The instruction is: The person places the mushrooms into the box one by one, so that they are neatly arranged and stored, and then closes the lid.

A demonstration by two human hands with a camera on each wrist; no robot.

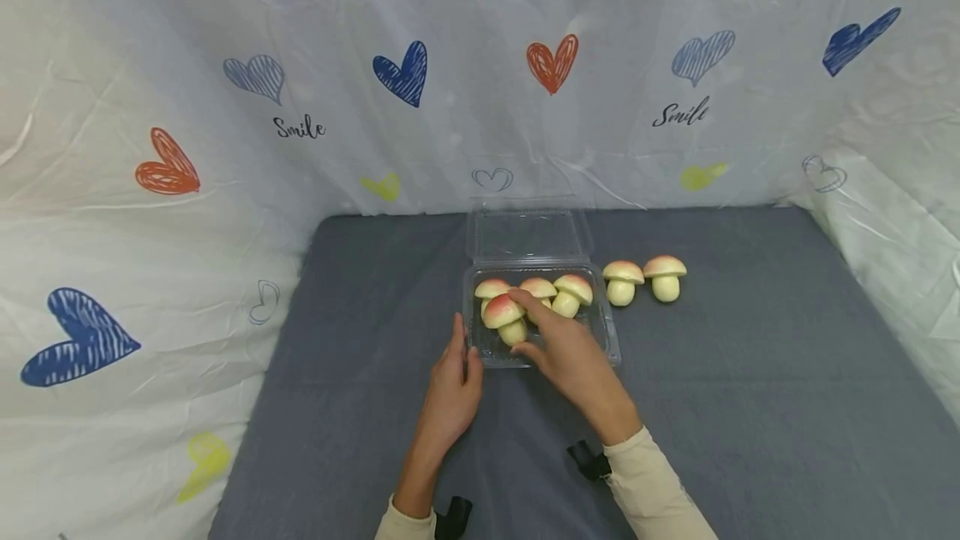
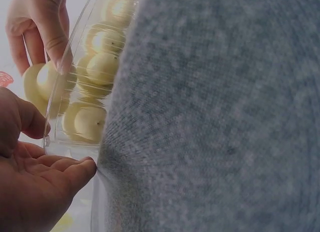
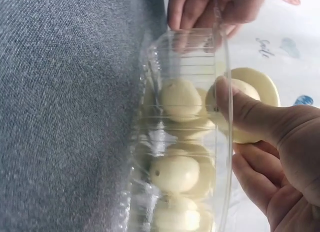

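Note:
My right hand [image 1: 572,358] pinches a mushroom-shaped piece [image 1: 504,312] with a red-tinged cap and pale stem, thumb on the stem side. It is over the left part of a clear plastic clamshell box [image 1: 551,355]. Behind it in the box are three similar mushrooms, one at the right [image 1: 573,288], others partly hidden. In the right wrist view their pale stems [image 3: 175,174] show through the front wall. My left hand [image 1: 448,394] rests against the box's left side with fairly straight fingers; the left wrist view shows its fingertips [image 2: 86,167] at the wall.
The box's clear lid [image 1: 531,236] stands raised behind it. Two more mushrooms, one nearer the box [image 1: 622,283] and one farther right [image 1: 665,277], are on the grey cloth [image 1: 750,390]. A white curtain [image 1: 480,15] with hearts hangs behind the table.

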